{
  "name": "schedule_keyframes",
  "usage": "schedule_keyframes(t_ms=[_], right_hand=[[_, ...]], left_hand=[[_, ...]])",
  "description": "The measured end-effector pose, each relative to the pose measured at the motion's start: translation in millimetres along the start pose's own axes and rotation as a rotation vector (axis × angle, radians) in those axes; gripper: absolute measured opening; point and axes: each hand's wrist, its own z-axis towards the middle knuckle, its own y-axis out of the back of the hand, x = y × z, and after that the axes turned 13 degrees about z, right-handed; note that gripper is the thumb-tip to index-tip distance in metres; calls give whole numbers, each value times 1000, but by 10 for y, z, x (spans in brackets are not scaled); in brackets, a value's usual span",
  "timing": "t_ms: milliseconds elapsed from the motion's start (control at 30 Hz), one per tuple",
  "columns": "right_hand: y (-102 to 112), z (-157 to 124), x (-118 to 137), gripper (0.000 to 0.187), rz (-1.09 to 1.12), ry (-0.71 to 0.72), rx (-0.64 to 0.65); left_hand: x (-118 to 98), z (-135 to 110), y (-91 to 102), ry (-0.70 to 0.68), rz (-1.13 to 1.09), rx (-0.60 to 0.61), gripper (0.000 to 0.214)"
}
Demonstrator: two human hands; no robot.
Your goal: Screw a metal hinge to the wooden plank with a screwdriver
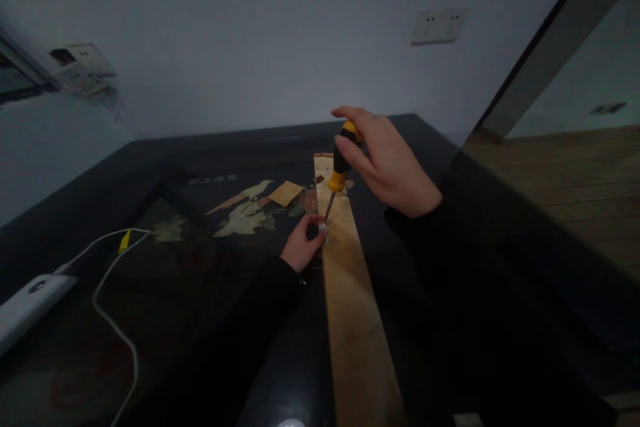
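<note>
A long, pale wooden board (pixel 357 320) runs away from me across the dark glossy table (pixel 290 320). My right hand (pixel 393 163) is closed around the yellow and black handle of a screwdriver (pixel 339 180), held tilted with its shaft pointing down. The tip meets a small shiny metal piece (pixel 325 233) at the board's left edge. Thumb and fingers of my left hand (pixel 303 245) pinch that piece from the left. Its exact shape, and any screw under the tip, are too small to make out.
At the left lies a white device (pixel 33 310) with a white cable (pixel 117 330) bearing a yellow tag (pixel 125 241). A leaf-like pattern (pixel 245 219) shows on the tabletop left of the board. Behind the table rises a wall with sockets (pixel 439 26).
</note>
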Motion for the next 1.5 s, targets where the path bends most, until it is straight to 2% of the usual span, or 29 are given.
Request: schedule_keyframes(t_ms=[100,167,300,400,633,700,800,900,1000,1200,1400,1500], right_hand=[[94,5,5,38,109,28,104],[127,7,19,35,130,14,117],[54,4,28,24,-7,-5,5],[-15,-2,15,27,-87,-18,-33],[84,4,31,32,150,43,65],[84,5,53,26,143,25,26],[22,-1,79,17,14,-8,-69],[-46,-10,90,23,-113,-59,-110],[-43,-13,94,26,-107,-61,-68],[120,-18,94,31,84,12,87],[-21,-24,55,24,-97,-44,-110],[-48,-22,50,26,-79,-61,-97]], left_hand=[[17,8,1,-25,31,-24,32],[12,8,3,-30,50,-24,31],[-17,1,1,-36,52,-40,27],[-34,-4,-1,-12,27,-27,28],[-21,-5,-4,12,-26,-3,31],[-11,-1,-2,16,-20,-1,32],[-3,5,3,15,-12,-3,33],[-8,5,6,18,-10,0,34],[-19,0,5,12,-4,-14,33],[-19,-5,6,12,2,-10,34],[-3,5,5,42,-25,4,35],[-19,-3,1,47,-46,12,34]])
